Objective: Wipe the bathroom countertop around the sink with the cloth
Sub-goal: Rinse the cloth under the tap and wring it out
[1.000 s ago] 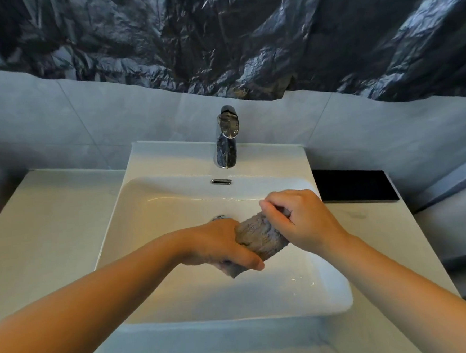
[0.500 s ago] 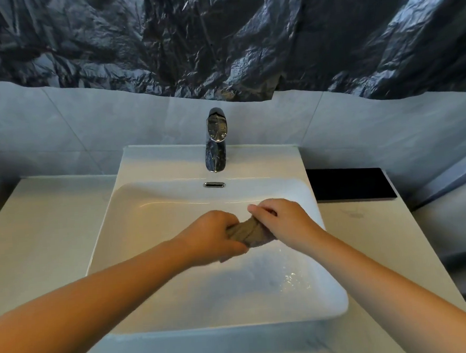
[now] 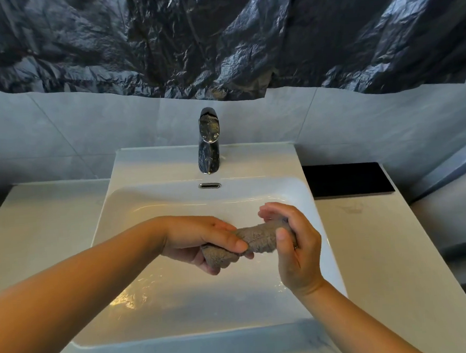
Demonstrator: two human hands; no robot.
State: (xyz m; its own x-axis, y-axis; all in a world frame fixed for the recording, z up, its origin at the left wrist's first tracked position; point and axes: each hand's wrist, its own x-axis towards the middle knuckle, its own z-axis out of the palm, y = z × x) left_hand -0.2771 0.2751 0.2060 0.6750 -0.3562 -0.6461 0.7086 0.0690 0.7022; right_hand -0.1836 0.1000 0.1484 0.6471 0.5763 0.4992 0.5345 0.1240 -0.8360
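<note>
Currently the cloth (image 3: pixel 258 239) is held clear of the countertop (image 3: pixel 383 248), above the middle of the sink (image 3: pixel 156 165) basin and somewhat toward its right edge. It is rolled into a thick twist whose long axis runs nearly left to right, rising slightly toward the right. Its lower left end is gripped by the left hand (image 3: pixel 200 240), with the fingers curled beneath and the thumb laid over the top. Its right end is pinched by the right hand (image 3: pixel 297 243), with the thumb pressed on the near face and the fingers curved behind.

The cloth is thus spanned between the two grips, and neither end hangs free. A wringing step is judged to be in hand, and no wiping of the countertop is judged to have begun. The right stretch of countertop lies just past the right hand, beyond the sink's right rim. That hand would probably be the nearer one for a first pass. Wet glints are seen on the basin floor below.

Compared with half a second ago, the hands have been drawn apart, so more of the twisted cloth is exposed between them. The right hand has also been turned thumb-forward. A second ago the roll was held more steeply, on a diagonal.
</note>
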